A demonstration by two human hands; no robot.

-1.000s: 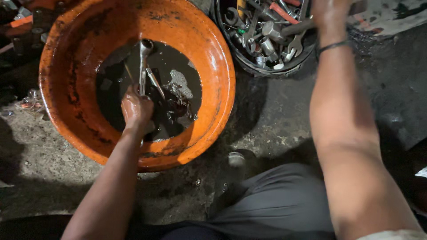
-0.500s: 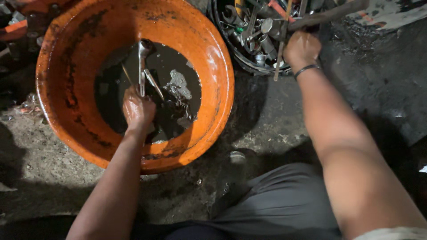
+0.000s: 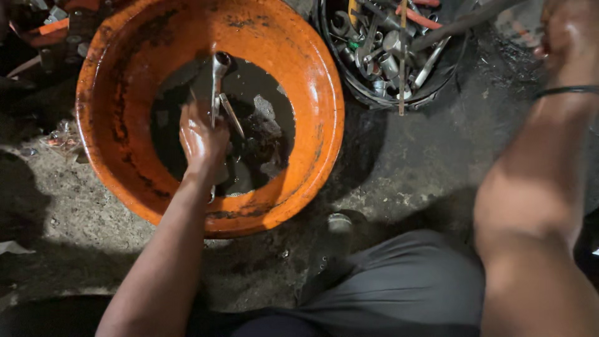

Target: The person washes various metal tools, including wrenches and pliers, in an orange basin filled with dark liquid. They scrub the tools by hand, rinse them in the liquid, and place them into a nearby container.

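Right hand (image 3: 564, 37) swung rt, grip unclear — left hand (image 3: 201, 138) clasps 1 wrench (image 3: 216, 81), 1 orange basin (image 3: 312, 81).

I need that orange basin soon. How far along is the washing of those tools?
Done: hard to judge; the black bucket is full of sockets and wrenches, whether washed I cannot tell. In hand: the left hand grips a metal wrench standing in dark liquid in the orange basin; the right hand is raised beside the bucket. Left: other pieces lie in the liquid.
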